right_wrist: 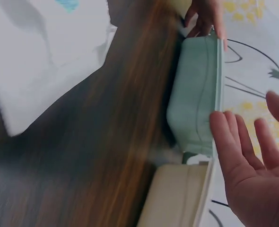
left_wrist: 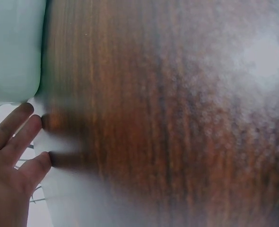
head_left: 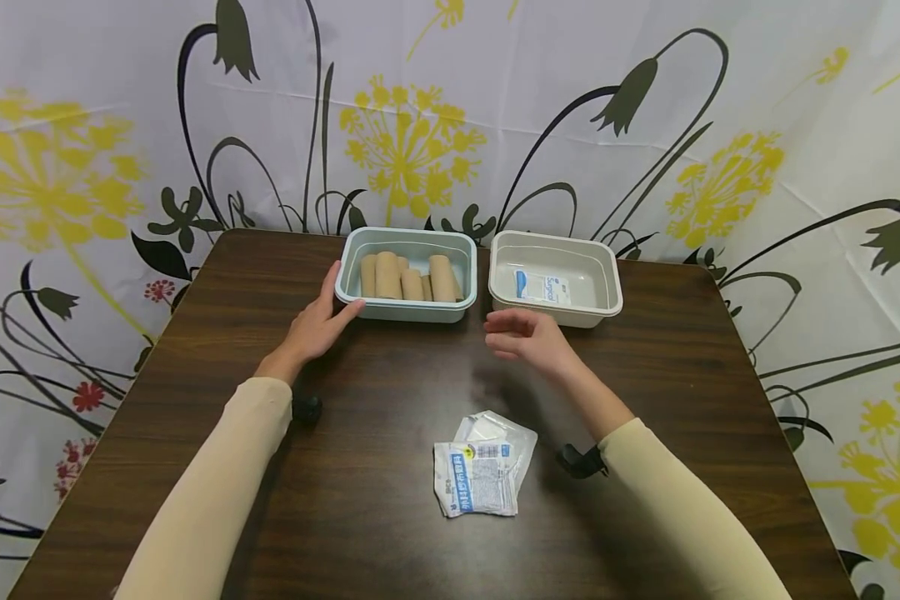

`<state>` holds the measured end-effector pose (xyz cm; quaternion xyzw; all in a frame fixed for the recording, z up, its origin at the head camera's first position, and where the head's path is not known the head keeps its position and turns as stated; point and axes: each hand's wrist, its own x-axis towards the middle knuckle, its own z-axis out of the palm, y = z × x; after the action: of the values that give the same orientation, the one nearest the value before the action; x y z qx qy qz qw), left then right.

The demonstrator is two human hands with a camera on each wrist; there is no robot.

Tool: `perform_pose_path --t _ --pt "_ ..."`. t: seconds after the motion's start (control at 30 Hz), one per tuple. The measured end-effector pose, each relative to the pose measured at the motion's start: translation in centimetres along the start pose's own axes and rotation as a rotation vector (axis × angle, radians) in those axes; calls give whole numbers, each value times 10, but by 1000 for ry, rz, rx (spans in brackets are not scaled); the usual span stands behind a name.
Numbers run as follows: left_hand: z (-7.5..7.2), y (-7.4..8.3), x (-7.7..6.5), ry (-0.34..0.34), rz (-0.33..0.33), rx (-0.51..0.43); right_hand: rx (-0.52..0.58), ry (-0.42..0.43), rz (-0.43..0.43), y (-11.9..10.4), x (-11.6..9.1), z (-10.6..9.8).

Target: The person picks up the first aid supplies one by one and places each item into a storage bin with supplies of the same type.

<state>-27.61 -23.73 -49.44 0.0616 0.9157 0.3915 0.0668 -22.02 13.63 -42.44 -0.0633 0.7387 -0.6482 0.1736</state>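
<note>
My left hand (head_left: 315, 327) lies against the left end of a pale blue-green plastic bin (head_left: 412, 312), its fingers along the side and thumb near the front corner. In that bin are several tan rolled bandages (head_left: 388, 276). My right hand (head_left: 528, 337) hovers just in front of a beige plastic bin (head_left: 557, 314), fingers extended and slightly bent, holding nothing. A white packet with blue print (head_left: 543, 287) lies inside the beige bin. Nearer to me, white gauze packets (head_left: 483, 479) overlap on the table; the right wrist view shows a white packet (right_wrist: 49, 56) close by.
Both bins stand side by side near the back edge of the dark wooden table (head_left: 375, 500). Behind it hangs a white cloth (head_left: 540, 50) with printed flowers. Black wrist cameras (head_left: 581, 461) are strapped below each sleeve.
</note>
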Motion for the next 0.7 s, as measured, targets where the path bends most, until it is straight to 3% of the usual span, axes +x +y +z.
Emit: perform_pose_path --t 0.27,0.5,0.7 --pt "-3 1 -3 -1 -6 2 -384 -132 -277 11 -51 2" --pt "-3 3 -2 -6 -4 -3 -731 -300 -364 37 -90 22" --pt "-2 3 -2 -9 -9 -1 -924 -384 -430 53 -111 36"
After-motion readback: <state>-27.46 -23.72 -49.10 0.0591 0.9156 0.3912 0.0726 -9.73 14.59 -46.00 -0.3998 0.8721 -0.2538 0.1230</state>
